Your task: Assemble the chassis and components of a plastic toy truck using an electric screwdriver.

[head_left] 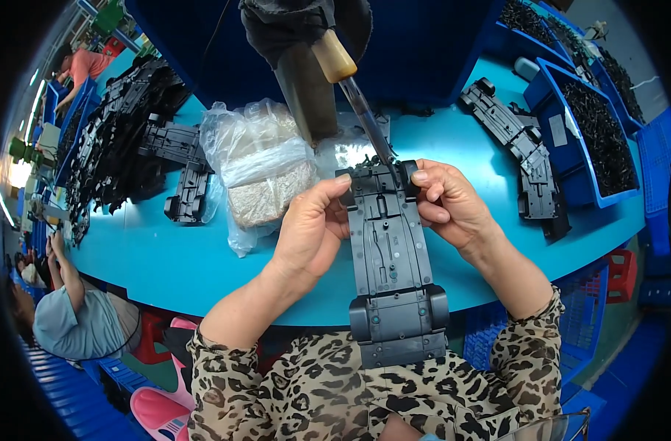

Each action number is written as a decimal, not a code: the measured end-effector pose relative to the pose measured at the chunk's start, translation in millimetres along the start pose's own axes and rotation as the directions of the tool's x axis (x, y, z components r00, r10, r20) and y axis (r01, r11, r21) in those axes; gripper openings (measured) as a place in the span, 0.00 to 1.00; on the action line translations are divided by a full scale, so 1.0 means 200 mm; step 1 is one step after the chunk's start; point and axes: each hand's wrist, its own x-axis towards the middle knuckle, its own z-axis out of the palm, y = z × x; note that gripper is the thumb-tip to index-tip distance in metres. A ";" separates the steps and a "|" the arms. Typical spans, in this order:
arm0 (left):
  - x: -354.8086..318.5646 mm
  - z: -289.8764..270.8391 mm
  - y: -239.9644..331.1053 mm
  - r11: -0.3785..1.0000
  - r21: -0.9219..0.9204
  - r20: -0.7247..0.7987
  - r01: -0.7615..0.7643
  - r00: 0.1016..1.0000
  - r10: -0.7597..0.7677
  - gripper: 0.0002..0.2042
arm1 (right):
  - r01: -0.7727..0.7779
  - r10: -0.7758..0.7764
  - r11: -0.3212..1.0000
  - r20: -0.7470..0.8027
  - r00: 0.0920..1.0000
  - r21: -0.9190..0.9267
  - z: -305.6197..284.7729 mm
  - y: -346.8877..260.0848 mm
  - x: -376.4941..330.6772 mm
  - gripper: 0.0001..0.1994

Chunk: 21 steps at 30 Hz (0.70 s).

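Between my two hands is a black plastic toy car chassis (389, 257), its long side pointing away from me and its near end over my lap. My left hand (313, 224) is closed on the far left corner, thumb on the wheel arch. Closed on the far right corner, my right hand (451, 204) has its thumb and fingers bent around the wheel arch. A fixed upright tool with a yellowish collar (334, 59) and a slim metal shaft (368, 117) reaches down to the chassis's far end. Whether its tip touches is hard to make out.
A plastic-wrapped bundle (266, 165) lies left of my hands. Loose black chassis (185, 158) and a large pile (115, 125) stand farther left. More chassis (515, 140) lie right, beside a blue bin (571, 158) of small black parts. Two other people work at left.
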 end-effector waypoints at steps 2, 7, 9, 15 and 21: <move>0.01 0.00 0.00 1.000 -0.011 -0.003 0.001 1.000 -0.001 0.10 | 0.001 -0.001 1.000 -0.006 1.000 -0.004 0.00 0.00 0.01 0.05; 0.03 0.00 0.01 0.999 -0.052 -0.025 -0.008 1.000 0.007 0.09 | 0.019 -0.020 0.999 -0.030 0.999 -0.031 0.01 -0.01 0.03 0.05; 0.03 0.00 0.01 0.998 -0.069 -0.041 0.003 0.999 -0.006 0.09 | 0.033 -0.035 0.999 -0.053 0.998 -0.043 0.02 -0.01 0.03 0.05; 0.02 0.00 0.03 0.997 -0.078 -0.026 -0.001 1.000 -0.001 0.09 | 0.042 -0.042 0.999 -0.009 0.999 -0.024 0.01 -0.01 0.05 0.05; 0.03 0.00 0.02 0.997 -0.080 -0.019 -0.006 1.000 0.005 0.09 | 0.055 -0.055 0.998 -0.004 0.998 -0.031 0.01 -0.01 0.05 0.05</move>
